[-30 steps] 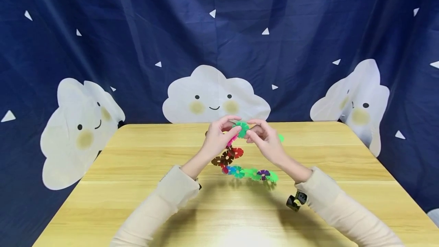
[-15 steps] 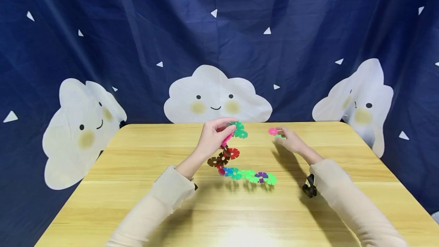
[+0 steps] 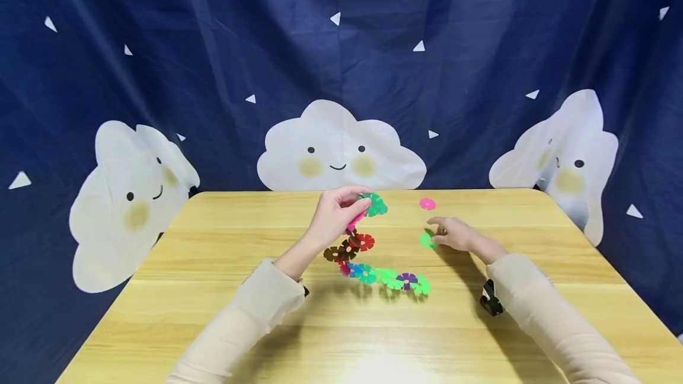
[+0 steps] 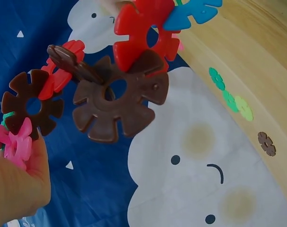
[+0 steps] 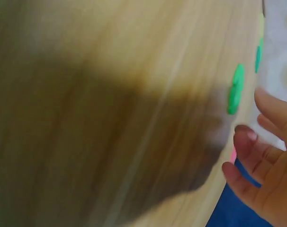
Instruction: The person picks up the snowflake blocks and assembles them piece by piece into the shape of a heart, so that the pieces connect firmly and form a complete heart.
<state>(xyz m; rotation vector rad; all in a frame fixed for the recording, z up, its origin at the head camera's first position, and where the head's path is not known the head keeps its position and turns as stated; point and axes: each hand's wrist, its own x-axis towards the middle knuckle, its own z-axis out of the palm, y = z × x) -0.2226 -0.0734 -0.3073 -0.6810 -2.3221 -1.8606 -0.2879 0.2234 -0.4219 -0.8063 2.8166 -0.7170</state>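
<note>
While the left hand point(image 3: 332, 216) pinched the upper end of the chain of flower discs point(image 3: 369, 276) by its teal discs point(image 3: 377, 204), the rest drooped over the table point(image 3: 224, 236), bending rightward past brown discs point(image 4: 97, 98) to a purple disc point(image 3: 402, 280); shadows under that lower run suggested it hung off the wood. The links looked thin, light and fairly stiff, probably smooth enough to slip, and their slotted joints seemed the weak points, so a second hold would best go on petals beside a joint. Further right, a loose green disc point(image 3: 426, 239) lay on the table, with a loose pink disc point(image 3: 427, 204) beyond it; each would likely lift best by its notched rim. Rightmost, the right hand point(image 3: 455, 234) held nothing, its fingers loosely bent at the green one, contact unclear. The far edge point(image 3: 240, 193) showed just past the left hand; the near side offered broader room for swinging the chain.
</note>
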